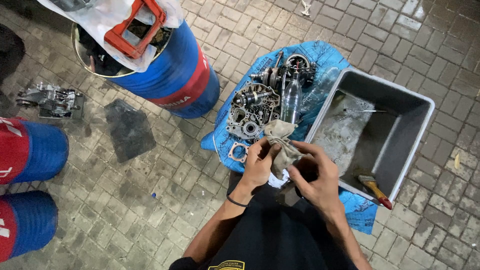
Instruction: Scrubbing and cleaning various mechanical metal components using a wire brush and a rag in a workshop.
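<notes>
I see my left hand (259,162) and right hand (315,176) raised together, fingers clenched on a grey rag (281,145) between them. Just beyond the fingertips lie an engine case (250,112) and clear bottle (291,97); a grey tub (400,150) sits right.

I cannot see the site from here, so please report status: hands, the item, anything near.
Left hand and right hand both grip a dirty rag. Engine crankcase just beyond on blue tarp. Grey tub at right.
</notes>
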